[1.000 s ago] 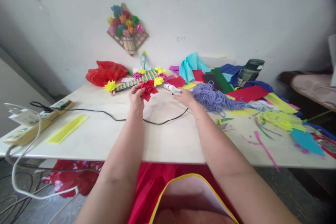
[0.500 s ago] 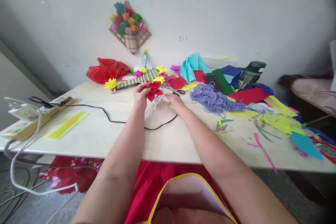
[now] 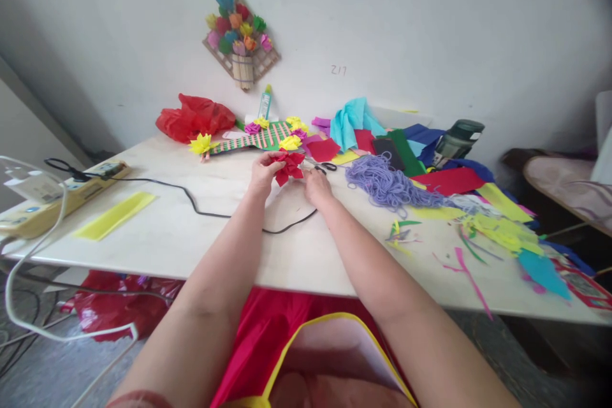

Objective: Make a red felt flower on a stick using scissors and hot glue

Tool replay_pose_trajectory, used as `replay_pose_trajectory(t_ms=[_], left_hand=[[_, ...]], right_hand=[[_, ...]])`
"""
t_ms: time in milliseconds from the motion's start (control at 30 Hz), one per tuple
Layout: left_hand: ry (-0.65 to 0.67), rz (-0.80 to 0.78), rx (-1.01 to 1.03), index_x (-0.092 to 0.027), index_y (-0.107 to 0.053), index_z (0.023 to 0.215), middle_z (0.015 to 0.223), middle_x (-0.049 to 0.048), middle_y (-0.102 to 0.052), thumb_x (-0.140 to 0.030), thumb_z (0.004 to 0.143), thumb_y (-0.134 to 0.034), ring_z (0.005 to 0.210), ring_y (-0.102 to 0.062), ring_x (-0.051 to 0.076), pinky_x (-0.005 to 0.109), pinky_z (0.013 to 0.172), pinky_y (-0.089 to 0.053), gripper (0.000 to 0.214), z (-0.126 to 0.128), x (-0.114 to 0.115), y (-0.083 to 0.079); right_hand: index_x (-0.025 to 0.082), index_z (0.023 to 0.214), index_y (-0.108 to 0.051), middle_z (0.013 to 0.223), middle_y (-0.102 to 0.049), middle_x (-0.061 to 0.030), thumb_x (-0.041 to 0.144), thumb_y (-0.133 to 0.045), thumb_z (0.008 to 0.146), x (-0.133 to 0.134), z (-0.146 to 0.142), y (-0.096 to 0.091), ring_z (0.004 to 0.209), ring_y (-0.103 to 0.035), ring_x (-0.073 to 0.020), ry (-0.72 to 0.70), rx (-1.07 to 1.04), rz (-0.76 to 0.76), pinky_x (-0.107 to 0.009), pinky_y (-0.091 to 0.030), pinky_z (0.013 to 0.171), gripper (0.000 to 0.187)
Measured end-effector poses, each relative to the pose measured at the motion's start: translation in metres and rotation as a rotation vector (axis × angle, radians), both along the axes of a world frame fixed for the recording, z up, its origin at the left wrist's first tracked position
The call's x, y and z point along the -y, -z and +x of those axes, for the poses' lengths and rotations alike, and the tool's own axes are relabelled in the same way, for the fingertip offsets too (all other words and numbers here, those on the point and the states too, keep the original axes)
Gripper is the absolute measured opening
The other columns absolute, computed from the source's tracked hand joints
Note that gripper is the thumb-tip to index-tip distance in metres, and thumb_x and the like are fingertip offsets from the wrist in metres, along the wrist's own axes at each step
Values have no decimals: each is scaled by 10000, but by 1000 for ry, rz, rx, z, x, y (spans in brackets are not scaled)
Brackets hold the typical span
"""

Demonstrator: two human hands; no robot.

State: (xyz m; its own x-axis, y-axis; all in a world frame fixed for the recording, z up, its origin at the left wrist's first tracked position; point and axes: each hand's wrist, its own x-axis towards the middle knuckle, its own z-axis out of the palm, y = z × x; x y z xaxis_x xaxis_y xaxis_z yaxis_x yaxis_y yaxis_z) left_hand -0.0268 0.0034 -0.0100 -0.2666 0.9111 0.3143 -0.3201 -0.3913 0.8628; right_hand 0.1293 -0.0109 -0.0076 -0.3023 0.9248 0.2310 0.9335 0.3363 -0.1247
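Note:
My left hand point(image 3: 262, 173) is closed on a red folded paper flower point(image 3: 289, 166), held just above the white table point(image 3: 201, 242). My right hand point(image 3: 316, 186) is closed right beside the flower, its fingers curled toward it. It grips a white glue gun that is mostly hidden under the hand. The gun's black cord point(image 3: 191, 204) runs left from under the hand across the table. Just behind the flower lies a green-and-pink striped mat point(image 3: 258, 138) with yellow and pink paper flowers on it.
Black-handled scissors point(image 3: 326, 166) and purple yarn point(image 3: 382, 178) lie right of my hands. Coloured paper scraps point(image 3: 502, 220) cover the right side, with a dark flask point(image 3: 456, 137) behind. A power strip point(image 3: 62, 194), a yellow strip point(image 3: 115, 215) and a red bag point(image 3: 194, 118) are to the left.
My right hand picked the glue gun up from near the scissors and brought it left to the red flower. My left hand kept holding the flower. The view shifted slightly.

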Motion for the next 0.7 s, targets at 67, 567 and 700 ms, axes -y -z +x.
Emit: replay_pose_trajectory(t_ms=[67,567,700], left_hand=[[9,-7,-12,-178,-710,770,733,19,-728,-239,449,-819,629,-641,156,246,566,-482,345,2,1,0],[75,-30,-81,-167,-712,724,686,19,-707,-224,427,-814,631,-633,168,277,614,-503,319,9,6,1],[75,-38,-79,-162,-723,728,700,27,-716,-226,426,-816,636,-632,163,273,619,-503,322,10,7,2]], right_hand=[[52,1340,-608,1312,-638,-200,72,-481,897,-1,0,0,1213,-574,-280,4,-23,-4,-334,-437,1039,462],[225,1122,-767,1245,-733,-127,231,-584,832,-6,48,-29,1153,-679,-284,224,-126,-188,-334,-509,913,342],[227,1013,-791,1210,-744,-125,259,-610,793,-5,54,-33,1121,-689,-302,190,-57,-276,-365,-521,914,287]])
